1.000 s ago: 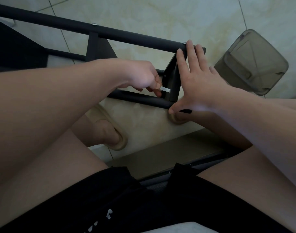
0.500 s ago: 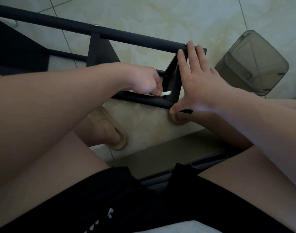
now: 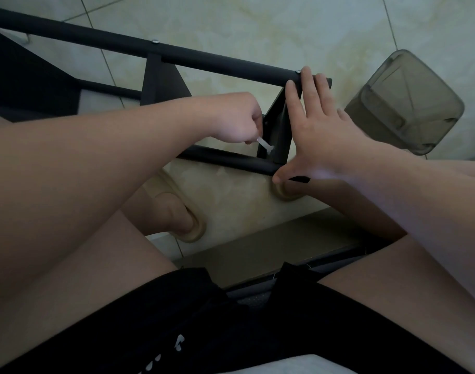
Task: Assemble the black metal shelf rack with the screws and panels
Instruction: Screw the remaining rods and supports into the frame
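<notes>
hidden, cut off and unclear around the rack corner

lost inside the fist of the left hand (image 3: 233,117): the grip end of the small white tool (image 3: 264,143); too dark to make out: the spot under its head on the black rack (image 3: 217,59). covered by the right hand (image 3: 320,130): the far rail's end and the top of the upright panel (image 3: 278,125). cut by the left edge: the dark shelf panel (image 3: 28,85). mostly tucked under the right wrist: a beige slipper (image 3: 286,194). murky behind tinted walls: the inside of the grey bin (image 3: 403,103). unreadable: white print (image 3: 179,342) on the black shorts (image 3: 244,319).
</notes>
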